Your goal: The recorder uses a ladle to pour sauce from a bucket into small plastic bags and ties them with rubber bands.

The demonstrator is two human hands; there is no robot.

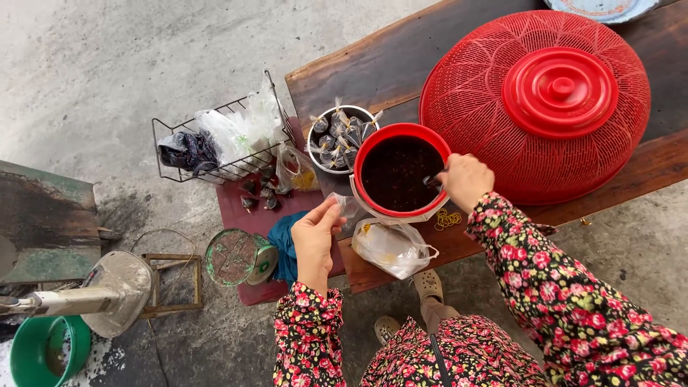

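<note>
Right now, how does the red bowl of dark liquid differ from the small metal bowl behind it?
The round red plastic bowl is larger and holds loose dark liquid, with the right hand at its rim. The small metal bowl is smaller and packed with tied little bags. Both sit open-topped on the wooden table.

Red bowl (pixel 401 172), red woven cover (pixel 502 129), floral sleeves (pixel 573 301).

I see a red woven food cover (pixel 534 115) on the wooden table (pixel 373 64). Left of the table is a wire basket (pixel 215 143), farther left a green bucket (pixel 46 351).
</note>
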